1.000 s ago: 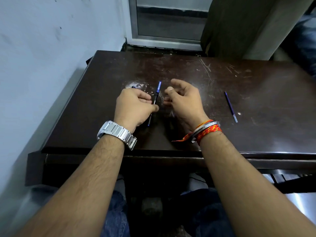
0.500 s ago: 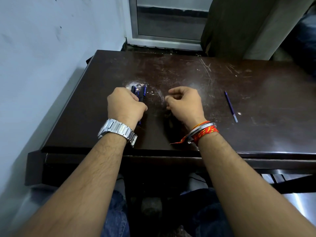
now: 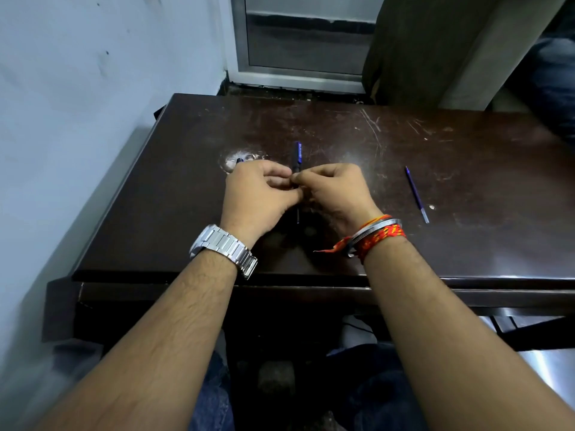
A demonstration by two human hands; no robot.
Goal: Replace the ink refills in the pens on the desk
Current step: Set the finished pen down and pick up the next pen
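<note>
A dark blue pen point(image 3: 297, 157) points away from me over the middle of the brown desk point(image 3: 466, 181). My left hand point(image 3: 258, 194) and my right hand point(image 3: 336, 191) meet around its middle, fingers pinched on the barrel; the pen's lower end shows below the hands. Part of another blue pen point(image 3: 239, 160) peeks out beyond my left knuckles. A thin blue ink refill point(image 3: 417, 194) lies alone on the desk to the right of my right hand.
The desk stands against a pale wall point(image 3: 93, 88) on the left, with a metal-framed door point(image 3: 298, 42) behind it. A watch is on my left wrist and bangles with red thread on my right. My knees are under the near desk edge.
My left hand has come back from the left with a pen, and my right hand has moved in to meet it; both now pinch the pen at the desk's middle.
</note>
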